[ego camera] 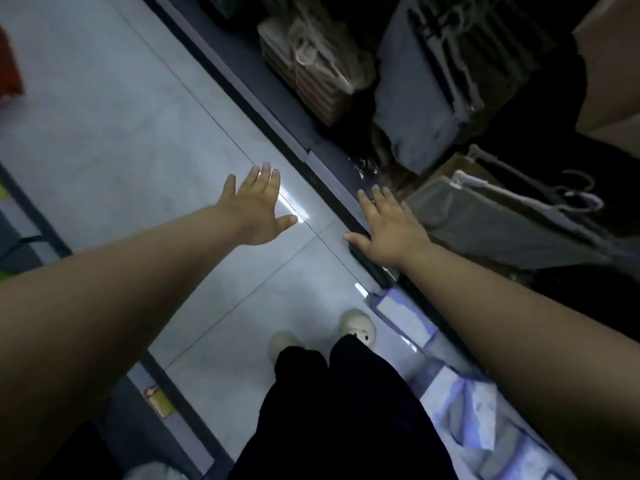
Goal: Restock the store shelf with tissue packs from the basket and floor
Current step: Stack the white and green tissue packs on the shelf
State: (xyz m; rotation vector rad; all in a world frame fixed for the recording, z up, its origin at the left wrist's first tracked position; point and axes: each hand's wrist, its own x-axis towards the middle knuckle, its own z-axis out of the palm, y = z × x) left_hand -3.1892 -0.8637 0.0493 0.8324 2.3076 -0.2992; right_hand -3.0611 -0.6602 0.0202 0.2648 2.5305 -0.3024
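- Floor (138, 133) of pale grey glossy tile fills the store aisle, with a streak of glare between the person's outstretched arms.
- Dark bottom shelf (277, 123) runs diagonally along the right side of the aisle.
- Grey carrier bags (485, 220) with cord handles lie flat on the shelf; their contents cannot be seen.
- A bundle of brown paper bags (311, 74) with twine handles stands farther along.
- Tissue packs (398, 313) in pale blue-and-white wrap lie on the floor against the shelf base, beside pale shoes (356, 327).
- Left hand (258, 206) is flat over the tile, fingers straight, holding nothing.
- Right hand (391, 226) is spread over the shelf edge, also holding nothing.
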